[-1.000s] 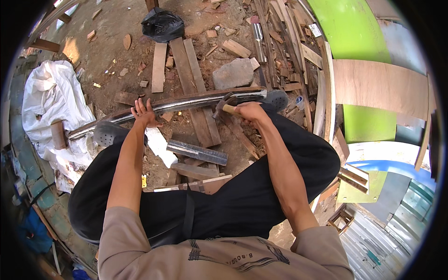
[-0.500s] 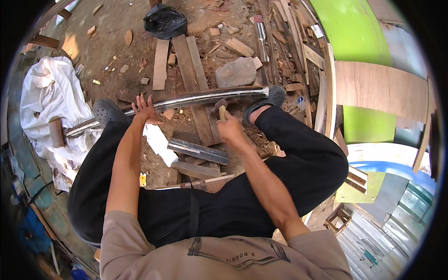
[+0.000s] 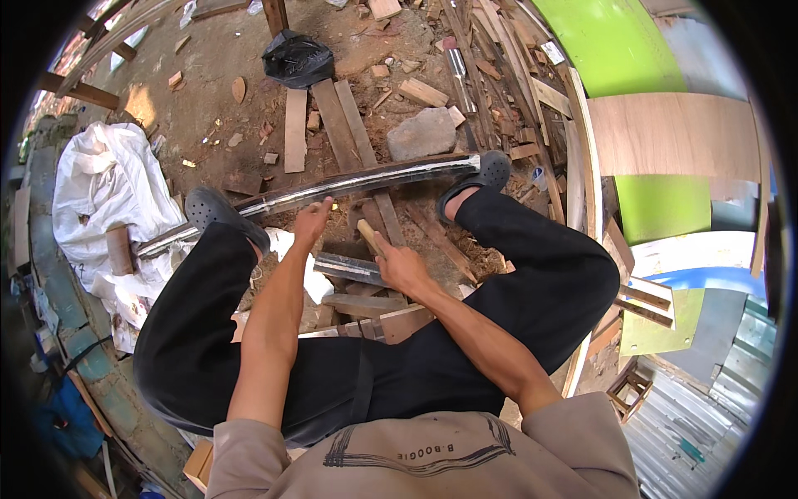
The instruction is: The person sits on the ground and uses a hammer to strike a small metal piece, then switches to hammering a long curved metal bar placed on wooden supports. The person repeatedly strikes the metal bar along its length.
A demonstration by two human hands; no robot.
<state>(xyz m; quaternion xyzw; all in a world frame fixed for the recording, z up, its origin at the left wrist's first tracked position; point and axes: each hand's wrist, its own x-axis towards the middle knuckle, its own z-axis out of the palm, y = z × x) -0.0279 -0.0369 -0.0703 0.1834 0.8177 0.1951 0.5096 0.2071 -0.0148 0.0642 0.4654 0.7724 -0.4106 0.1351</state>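
Observation:
A long dark wooden plank (image 3: 399,170) with a white streak along its side lies across in front of me, between my grey clogs. My left hand (image 3: 311,224) is just on the near side of the plank, fingers drawn together by its edge. Whatever they pinch is too small to make out. My right hand (image 3: 402,268) grips the wooden handle of a hammer (image 3: 368,234), held low to the right of my left hand. The hammer's head is hard to make out now. Below lies a short dark piece of wood (image 3: 349,268) with a pale streak.
A grey stone (image 3: 422,133) and a black plastic bag (image 3: 298,60) sit beyond the plank. A chisel-like tool (image 3: 459,71) with a metal shaft lies at the far right. White sacking (image 3: 108,179) lies at left, with scrap boards (image 3: 295,129) around. Green panels (image 3: 619,41) stand at right.
My left hand has left its spread-finger hold on the plank and moved right, its fingers closing. My right hand has drawn the hammer nearer to me and slightly left, away from the plank.

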